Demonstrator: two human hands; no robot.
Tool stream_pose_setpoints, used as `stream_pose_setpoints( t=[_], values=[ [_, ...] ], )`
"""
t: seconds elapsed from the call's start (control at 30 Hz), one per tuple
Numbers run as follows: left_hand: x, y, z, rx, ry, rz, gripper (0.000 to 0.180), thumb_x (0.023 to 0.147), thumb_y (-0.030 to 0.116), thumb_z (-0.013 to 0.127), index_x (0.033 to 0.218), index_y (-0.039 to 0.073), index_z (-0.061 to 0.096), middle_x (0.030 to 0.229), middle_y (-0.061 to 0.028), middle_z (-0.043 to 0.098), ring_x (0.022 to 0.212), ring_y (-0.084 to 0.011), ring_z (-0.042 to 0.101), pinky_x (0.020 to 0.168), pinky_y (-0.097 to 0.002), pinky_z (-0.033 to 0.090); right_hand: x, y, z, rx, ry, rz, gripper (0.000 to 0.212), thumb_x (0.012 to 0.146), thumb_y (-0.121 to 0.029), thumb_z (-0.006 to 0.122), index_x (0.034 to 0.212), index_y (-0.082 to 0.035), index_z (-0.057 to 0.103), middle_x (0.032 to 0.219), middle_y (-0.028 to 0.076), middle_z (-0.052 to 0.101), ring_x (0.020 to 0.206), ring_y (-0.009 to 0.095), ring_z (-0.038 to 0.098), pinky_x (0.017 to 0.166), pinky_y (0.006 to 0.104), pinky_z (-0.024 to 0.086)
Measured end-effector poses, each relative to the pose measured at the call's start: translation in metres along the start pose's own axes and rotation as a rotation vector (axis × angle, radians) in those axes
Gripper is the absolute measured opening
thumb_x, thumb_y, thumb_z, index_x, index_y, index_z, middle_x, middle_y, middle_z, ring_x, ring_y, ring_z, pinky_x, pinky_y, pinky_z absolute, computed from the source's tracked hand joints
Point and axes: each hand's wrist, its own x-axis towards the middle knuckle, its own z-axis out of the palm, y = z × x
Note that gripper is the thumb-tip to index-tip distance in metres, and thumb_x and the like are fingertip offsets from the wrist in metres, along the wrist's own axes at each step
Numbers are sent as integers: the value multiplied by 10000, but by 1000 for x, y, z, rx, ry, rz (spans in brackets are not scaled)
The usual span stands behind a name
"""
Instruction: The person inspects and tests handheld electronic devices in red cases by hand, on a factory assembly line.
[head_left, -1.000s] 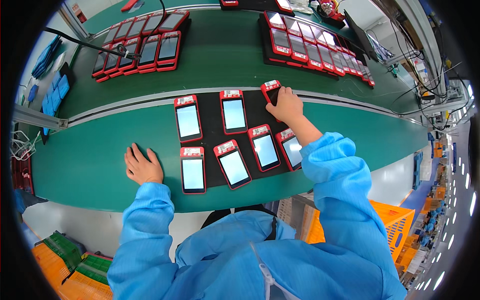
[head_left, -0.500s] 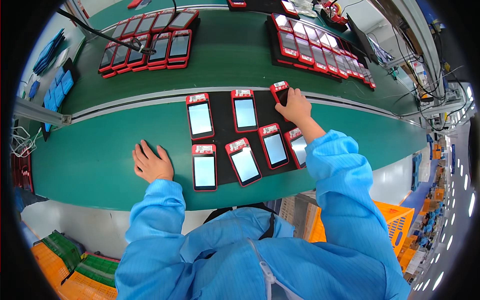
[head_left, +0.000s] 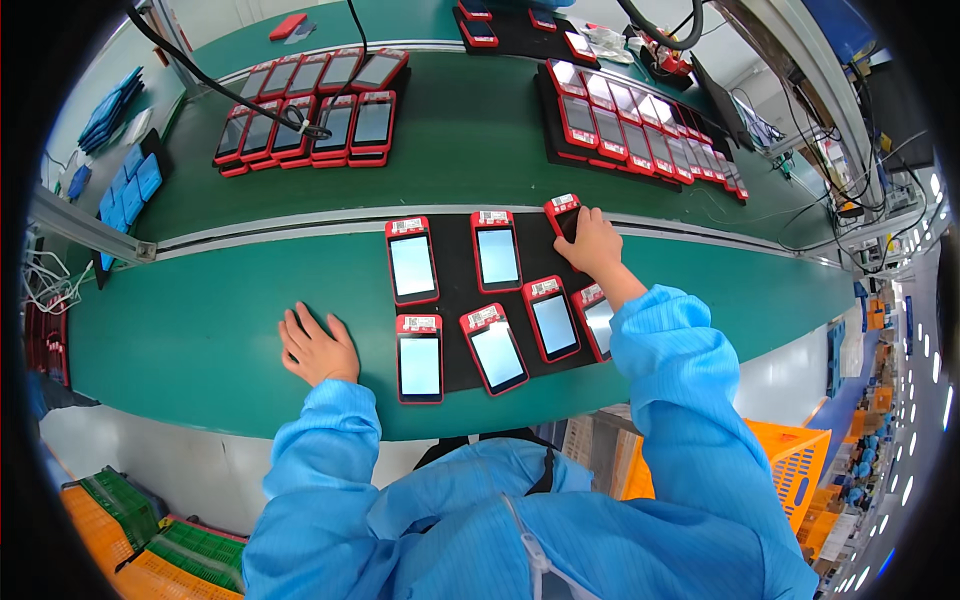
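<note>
Several red-framed handheld terminals lie face up on a black mat (head_left: 455,330), most with lit white screens. My right hand (head_left: 597,245) grips the far right terminal (head_left: 564,222), whose screen is dark; thumb and fingers lie over its sides and cover part of it. Closer to me, another terminal (head_left: 598,322) is partly hidden by my right sleeve. My left hand (head_left: 318,345) rests flat on the green table (head_left: 200,320) with fingers spread, holding nothing. Nearest to it is the front left terminal (head_left: 420,362), with the rear left terminal (head_left: 412,262) behind that.
Behind a metal rail (head_left: 330,217), stacked terminals stand at the back left (head_left: 330,125) and back right (head_left: 625,130). A black cable (head_left: 220,78) hangs over the left stack. Blue pads (head_left: 130,190) sit at far left. An orange crate (head_left: 790,465) is below the table on my right.
The whole view has shifted, so the table and terminals sit lower in the picture. Both hands keep about the same places on the table, the right one still at the dark-screened terminal.
</note>
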Motion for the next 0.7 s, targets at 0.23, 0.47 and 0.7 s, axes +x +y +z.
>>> stream_pose_setpoints(
  t=[0.23,0.47,0.7],
  values=[
    [-2,2,-2,-16,-6,4,474,858,338,450,1268,104,400,1299,-90,392,1228,-255,330,945,-426,271,-1,3,1,26,15,-12,652,655,-383,640,1138,-1,425,1064,118,479,979,288,514,755,389,476],
    [-2,3,-4,-35,-19,-10,476,851,335,457,1263,102,404,1297,-92,394,1224,-257,334,942,-430,272,-1,3,4,17,24,-10,638,653,-382,642,1120,-3,427,1060,114,483,963,287,521,737,392,482],
    [0,2,-1,-24,-5,-8,471,853,337,455,1262,108,406,1297,-85,396,1219,-252,343,940,-427,274,0,4,5,12,64,-38,635,652,-386,636,1106,8,433,1036,119,487,923,287,534,718,390,487]
  ],
)
